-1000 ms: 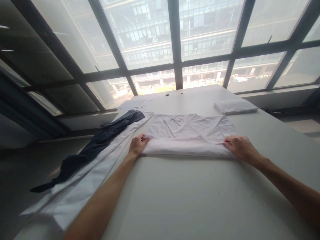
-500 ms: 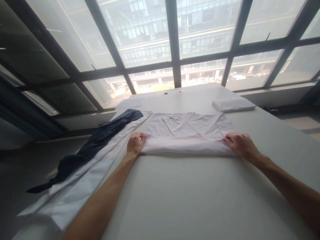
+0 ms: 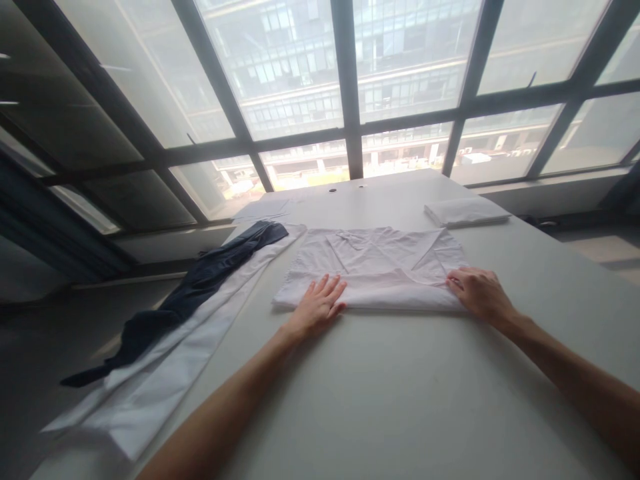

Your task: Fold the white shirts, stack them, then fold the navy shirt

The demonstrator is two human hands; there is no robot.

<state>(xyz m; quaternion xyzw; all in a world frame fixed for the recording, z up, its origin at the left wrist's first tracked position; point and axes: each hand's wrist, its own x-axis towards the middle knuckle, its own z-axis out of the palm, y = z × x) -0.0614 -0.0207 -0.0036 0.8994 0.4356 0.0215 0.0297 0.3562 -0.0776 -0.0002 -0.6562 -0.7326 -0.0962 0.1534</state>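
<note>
Shirt (image 3: 380, 267): white, creased, folded rectangle | left hand (image 3: 317, 308): flat on hem

Hazy backlight from windows (image 3: 350, 80) — dim, warped edges

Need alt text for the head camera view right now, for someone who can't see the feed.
Two bare hands press on a folded white garment on a white table: the left hand lies flat on its near edge, the right hand on its right corner. A dark garment on white cloth lies to the left, a folded white stack beyond, before large windows.
</note>
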